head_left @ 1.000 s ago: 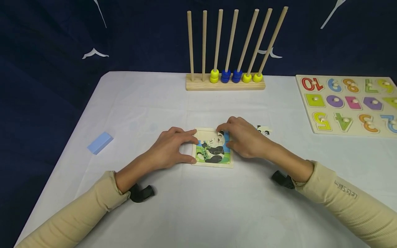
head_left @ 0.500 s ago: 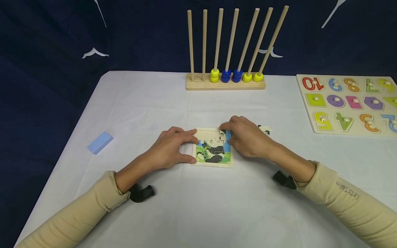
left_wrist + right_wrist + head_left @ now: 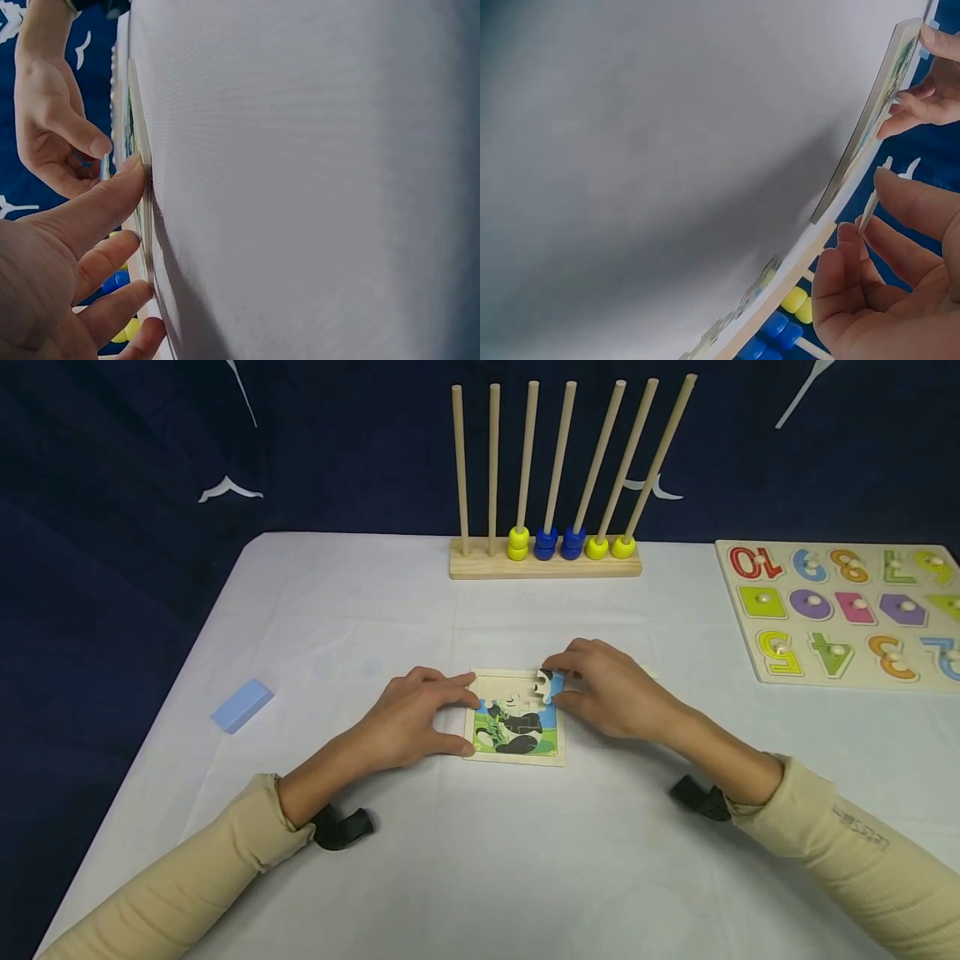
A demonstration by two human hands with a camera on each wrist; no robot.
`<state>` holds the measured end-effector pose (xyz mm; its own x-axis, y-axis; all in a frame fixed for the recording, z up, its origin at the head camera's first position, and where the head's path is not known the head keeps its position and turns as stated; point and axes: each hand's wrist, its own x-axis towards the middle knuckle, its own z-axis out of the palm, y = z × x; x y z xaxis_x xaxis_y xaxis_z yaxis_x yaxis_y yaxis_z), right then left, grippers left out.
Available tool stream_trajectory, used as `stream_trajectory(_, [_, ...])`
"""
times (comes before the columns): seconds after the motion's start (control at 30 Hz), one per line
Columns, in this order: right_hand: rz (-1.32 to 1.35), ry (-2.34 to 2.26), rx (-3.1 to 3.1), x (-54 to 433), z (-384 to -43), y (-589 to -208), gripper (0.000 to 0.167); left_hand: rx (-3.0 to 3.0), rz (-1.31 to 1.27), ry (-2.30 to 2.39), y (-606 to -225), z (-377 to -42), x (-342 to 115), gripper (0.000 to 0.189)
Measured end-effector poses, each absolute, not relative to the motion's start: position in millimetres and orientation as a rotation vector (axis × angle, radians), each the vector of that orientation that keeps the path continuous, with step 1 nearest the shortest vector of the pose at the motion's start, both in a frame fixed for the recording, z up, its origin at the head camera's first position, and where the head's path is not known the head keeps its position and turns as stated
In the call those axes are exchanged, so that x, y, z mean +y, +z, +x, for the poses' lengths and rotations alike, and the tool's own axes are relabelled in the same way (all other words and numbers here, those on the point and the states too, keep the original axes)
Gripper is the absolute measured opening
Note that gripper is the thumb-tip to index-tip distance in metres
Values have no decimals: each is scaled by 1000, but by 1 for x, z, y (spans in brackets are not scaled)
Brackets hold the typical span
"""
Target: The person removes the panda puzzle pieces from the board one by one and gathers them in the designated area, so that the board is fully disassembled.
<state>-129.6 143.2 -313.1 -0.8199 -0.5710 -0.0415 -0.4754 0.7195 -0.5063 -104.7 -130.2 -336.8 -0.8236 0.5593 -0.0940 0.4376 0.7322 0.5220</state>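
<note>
A small framed panda jigsaw puzzle [image 3: 517,731] lies on the white cloth in the head view, the upper part of its tray bare wood. My left hand [image 3: 408,718] rests at its left side, thumb at the lower corner and fingertips along the edge, all fairly straight. Between thumb and fingers, my right hand [image 3: 611,693] pinches a puzzle piece [image 3: 549,685] with black, white and blue on it, over the tray's upper right corner. The right wrist view shows this puzzle piece [image 3: 874,199] edge-on, raised above the puzzle frame [image 3: 877,105].
Loose puzzle pieces [image 3: 742,300] lie beyond my right hand, mostly hidden by it in the head view. A wooden bead rack [image 3: 546,564] stands at the back. To the right is a number-and-shape board [image 3: 847,618]; to the left, a light blue block [image 3: 242,706].
My right hand has drawn the puzzle piece up out of the tray's upper right area and shifted slightly right, exposing bare wood there. The left hand has stayed in place.
</note>
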Motion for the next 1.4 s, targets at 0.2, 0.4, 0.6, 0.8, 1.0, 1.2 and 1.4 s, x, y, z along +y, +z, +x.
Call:
stream_trajectory(0.2, [-844,-753,2723,156,-130,-309,38,2683,775,731,-338,-105,-130,46])
stream_trajectory(0.4, [-799,-796,2709,174,-128,-306,40,2680,754,723,-338,-105,-129,46])
stream_trajectory(0.6, [-768,-827,2730,200,-123,-306,37,2677,760,720,-337,-105,-129,46])
stream_trajectory(0.8, [-767,-806,2770,220,-121,-308,38,2685,756,702,-336,-104,-129,47])
stream_trajectory(1.0, [-773,-796,2804,234,-119,-310,38,2680,753,692,-335,-104,-128,46])
stream_trajectory(1.2, [-751,-768,2840,250,-118,-313,38,2675,747,688,-335,-105,-128,46])
stream_trajectory(1.4, [-662,-682,2893,261,-118,-314,38,2682,759,683,-336,-105,-128,46])
